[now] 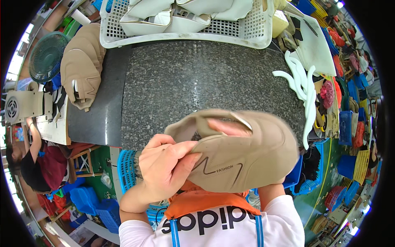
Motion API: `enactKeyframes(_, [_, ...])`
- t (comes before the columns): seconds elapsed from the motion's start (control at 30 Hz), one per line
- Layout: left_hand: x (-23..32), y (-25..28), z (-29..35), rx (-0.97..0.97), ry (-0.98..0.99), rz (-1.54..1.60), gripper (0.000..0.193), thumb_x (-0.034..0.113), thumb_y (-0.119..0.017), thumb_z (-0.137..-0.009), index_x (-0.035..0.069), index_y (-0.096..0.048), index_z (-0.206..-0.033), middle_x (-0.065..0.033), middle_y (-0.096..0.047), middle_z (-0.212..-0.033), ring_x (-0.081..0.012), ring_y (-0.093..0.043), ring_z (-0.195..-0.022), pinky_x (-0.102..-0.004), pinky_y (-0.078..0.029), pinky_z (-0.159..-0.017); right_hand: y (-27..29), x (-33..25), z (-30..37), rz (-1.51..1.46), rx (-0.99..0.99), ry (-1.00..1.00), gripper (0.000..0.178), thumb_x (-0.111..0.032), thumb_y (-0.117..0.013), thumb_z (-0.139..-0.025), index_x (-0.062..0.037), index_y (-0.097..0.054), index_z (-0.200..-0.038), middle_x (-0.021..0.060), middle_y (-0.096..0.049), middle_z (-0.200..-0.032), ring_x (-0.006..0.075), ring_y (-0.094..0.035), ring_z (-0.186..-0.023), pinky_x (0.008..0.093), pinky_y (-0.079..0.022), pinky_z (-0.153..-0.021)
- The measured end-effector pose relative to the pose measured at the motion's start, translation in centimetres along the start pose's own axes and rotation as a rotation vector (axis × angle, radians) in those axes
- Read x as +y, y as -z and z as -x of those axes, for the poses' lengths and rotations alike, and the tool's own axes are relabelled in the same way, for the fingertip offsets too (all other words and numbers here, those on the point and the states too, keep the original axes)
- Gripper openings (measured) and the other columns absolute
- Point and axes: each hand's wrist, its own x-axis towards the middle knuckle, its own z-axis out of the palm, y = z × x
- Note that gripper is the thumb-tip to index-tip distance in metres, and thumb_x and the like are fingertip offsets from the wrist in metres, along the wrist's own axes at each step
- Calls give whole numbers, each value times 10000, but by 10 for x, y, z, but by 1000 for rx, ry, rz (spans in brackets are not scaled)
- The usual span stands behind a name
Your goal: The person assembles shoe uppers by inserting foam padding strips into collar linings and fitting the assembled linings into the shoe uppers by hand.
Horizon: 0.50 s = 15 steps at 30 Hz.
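A beige shoe upper (255,156) with thin dark lines and print on its side is held up over the near edge of the stone-topped table. My left hand (166,164) is closed on its edge, thumb and fingers pinching the collar end at the left. The right forearm passes behind the upper. Part of my right hand (230,127) shows blurred through the opening, holding the upper from within or behind; most of its fingers are hidden. At the far left of the table lies a stack of similar beige uppers (82,61).
A white plastic basket (185,39) with white shoe pieces (185,22) stands at the back. Pale curved strips (302,82) lie along the right edge of the speckled tabletop (197,78). Left are a green fan (47,55) and another person (35,164). Blue baskets (127,168) stand below.
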Motion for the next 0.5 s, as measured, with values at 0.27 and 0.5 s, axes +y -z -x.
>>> enactKeyframes(0.27, [-2, -13, 3, 9, -2, -4, 197, -26, -719, -710, -15, -651, -895, -53, -596, -645, -211, -510, -522, -305, -436, -541, 3, 31, -1, -383, -82, 20, 1010, -648, -682, -626, 38, -457, -1333, 215, -361, -1444, 314, -347, -1348, 419, -274, -1101])
enactKeyframes(0.5, [-2, -19, 6, -146, 541, 262, 300, 79, -763, -733, 43, -593, -976, -93, -686, -730, -198, -665, -614, -290, -508, -560, 1, 33, -6, -310, 8, -160, 1007, -549, -667, -676, 19, -300, -1422, 171, -370, -1443, 270, -351, -1341, 417, -276, -1091])
